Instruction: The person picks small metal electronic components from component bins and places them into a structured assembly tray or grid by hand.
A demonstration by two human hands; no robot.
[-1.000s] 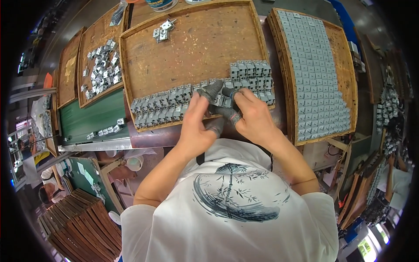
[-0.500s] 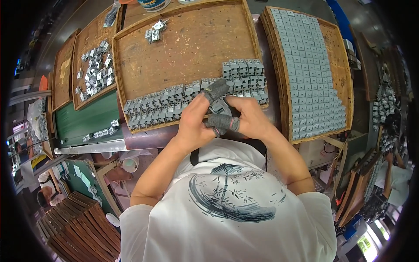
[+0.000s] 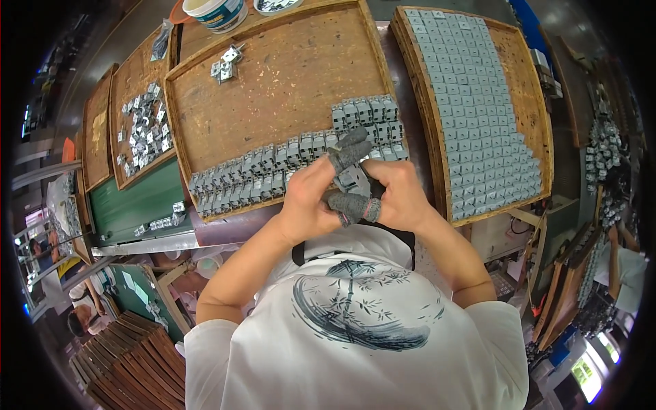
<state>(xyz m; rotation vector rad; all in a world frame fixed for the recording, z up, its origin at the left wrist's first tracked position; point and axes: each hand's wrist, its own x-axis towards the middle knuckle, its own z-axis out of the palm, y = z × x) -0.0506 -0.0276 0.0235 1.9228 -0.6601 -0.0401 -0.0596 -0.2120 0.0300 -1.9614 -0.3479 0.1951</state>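
My left hand and my right hand meet over the near edge of the middle wooden tray. Between them they grip a small grey metal housing, partly covered by the fingers. Grey knit covers wrap some fingertips on both hands. Just beyond the hands, rows of similar grey housings line the near side of the tray, with a taller block of them at its right. A few loose silvery pieces lie toward the tray's far left.
To the right stands a tray packed with rows of flat-topped grey pieces. On the left, another tray holds a heap of loose metal parts above a green surface. A white bucket is at the back. Stacked boards sit lower left.
The view has shifted slightly, so the trays appear a little further left and more of the bucket shows. Both hands keep hold of the housing, which looks slightly turned and more exposed.
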